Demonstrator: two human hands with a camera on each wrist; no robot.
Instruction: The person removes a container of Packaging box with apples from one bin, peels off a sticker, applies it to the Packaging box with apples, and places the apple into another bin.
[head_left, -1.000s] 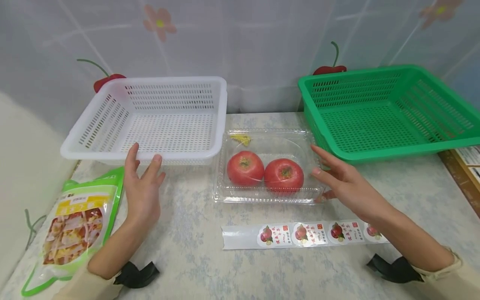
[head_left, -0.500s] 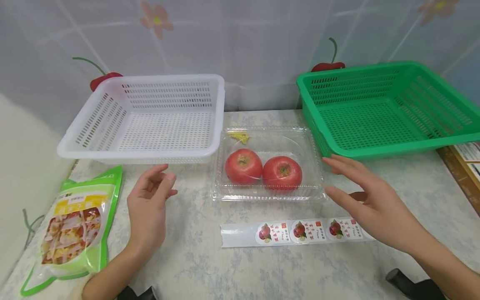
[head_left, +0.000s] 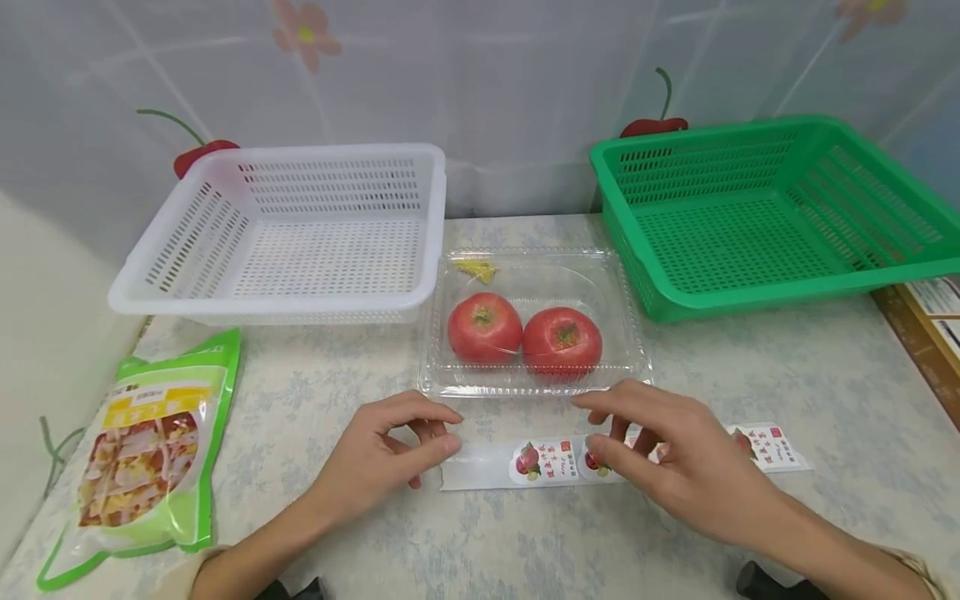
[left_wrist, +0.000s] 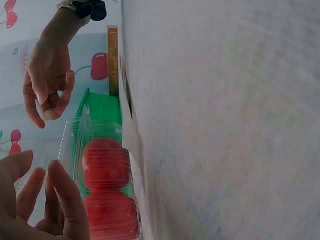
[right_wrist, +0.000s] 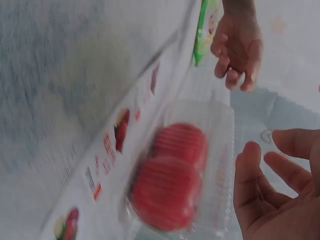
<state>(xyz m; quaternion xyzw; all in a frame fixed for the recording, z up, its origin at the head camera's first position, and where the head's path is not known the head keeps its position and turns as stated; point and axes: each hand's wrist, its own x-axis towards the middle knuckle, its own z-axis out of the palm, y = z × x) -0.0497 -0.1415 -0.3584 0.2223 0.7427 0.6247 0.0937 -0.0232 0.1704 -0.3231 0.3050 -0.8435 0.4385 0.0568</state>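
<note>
Left hand [head_left: 384,448] over the left end of the sticker strip [head_left: 543,461], palm turned inward; fingers loosely bent, a moderate gap between thumb and index, gripping nothing. Right hand [head_left: 686,467] above the same strip, farther right, hiding part of its middle in the head view; its fingers likewise bent, thumb and index apart, gripping nothing. Both wrist views put the hands up off the desk [head_left: 420,542].

The strip lies flat, running left to right: pale backing, printed labels with red fruit and red lettering, a bare stretch at its left end.

Just beyond it, centre of the desk: clear plastic container [head_left: 636,342], its clear top over two red apples side by side, left apple [head_left: 484,327] and right apple [head_left: 564,342]. Small yellow piece [head_left: 476,269] at the container's far left corner; cannot tell whether inside or on top.

Far left, white basket [head_left: 277,307]. Far right, green basket [head_left: 787,289]. Near left, green-edged bag [head_left: 142,462] with a food picture, lying flat. Behind all, a grey cloth [head_left: 517,100] printed with flowers and cherries.
</note>
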